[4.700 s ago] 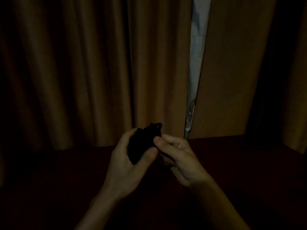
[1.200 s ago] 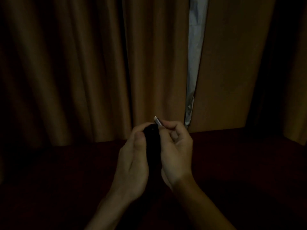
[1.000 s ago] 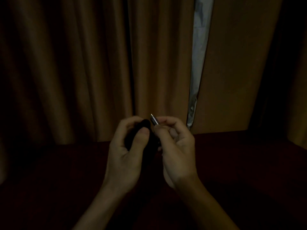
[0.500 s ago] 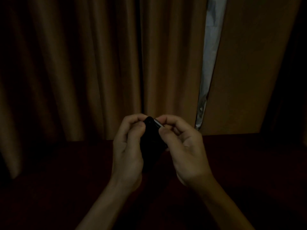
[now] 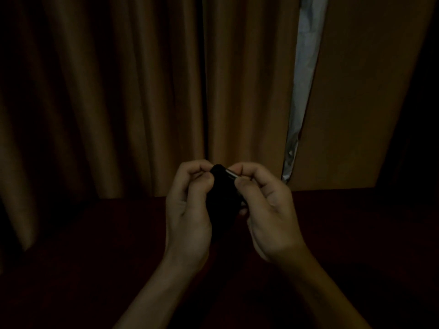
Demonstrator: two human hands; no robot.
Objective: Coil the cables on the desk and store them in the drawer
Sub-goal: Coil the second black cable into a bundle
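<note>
I see a black coiled cable (image 5: 222, 193), a dark bundle; my left hand (image 5: 187, 210) grips it, my right hand (image 5: 266, 210) pinches its silver plug (image 5: 231, 174).

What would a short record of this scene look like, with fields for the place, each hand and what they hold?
setting: dim room, brown curtains behind a dark desk
light: pale gap between the curtains
left hand: grips a black cable bundle
right hand: pinches the silver plug at the bundle's top
height: both hands raised above the desk
</note>
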